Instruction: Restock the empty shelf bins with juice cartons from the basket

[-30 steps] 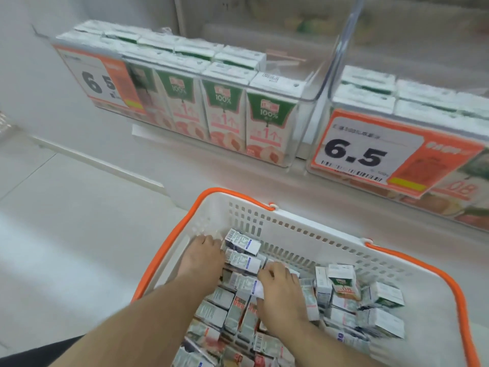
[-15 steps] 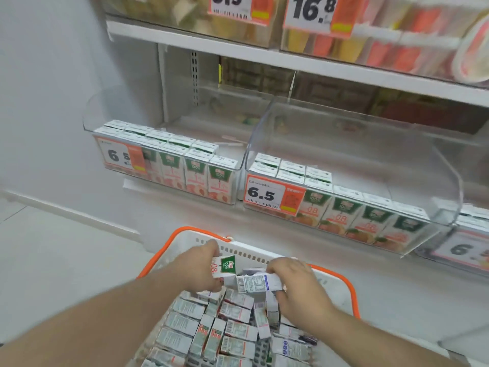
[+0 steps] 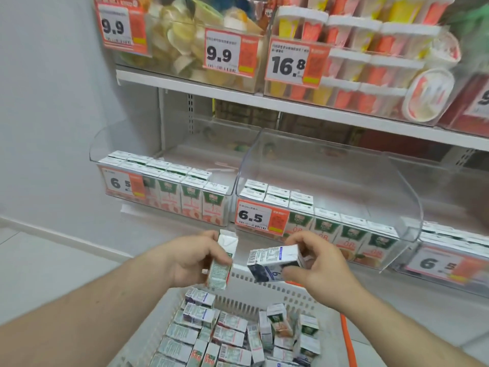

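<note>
Left hand (image 3: pixel 194 256): at 10 o'clock of the basket's far rim, fingers curled round an upright juice carton (image 3: pixel 222 260), its folded top pointing up.
Right hand (image 3: pixel 318 263): at 2 o'clock of that rim, thumb and fingers clamped on a second carton (image 3: pixel 275 258) that lies on its side, barcode end turned toward 9 o'clock.
The two held cartons: near each other, not touching, both lifted above the basket.
Basket (image 3: pixel 267 287): white slotted wall with an orange rim (image 3: pixel 349 340), at 6 o'clock of the view; loose cartons (image 3: pixel 227 337) lie jumbled inside, most on their sides.
Left bin (image 3: pixel 164 189): clear plastic, at 11 o'clock of the hands, with two rows of cartons standing at its front behind a 6.5 price tag (image 3: pixel 124 184); the space behind them is bare.
Middle bin (image 3: pixel 330 207): at 1 o'clock of the hands, cartons standing along the front and three short rows at its left end, behind another 6.5 tag (image 3: pixel 260 217).
Upper shelf (image 3: pixel 264 102): at 12 o'clock, bins of cups and packets with 9.9 and 16.8 tags.
</note>
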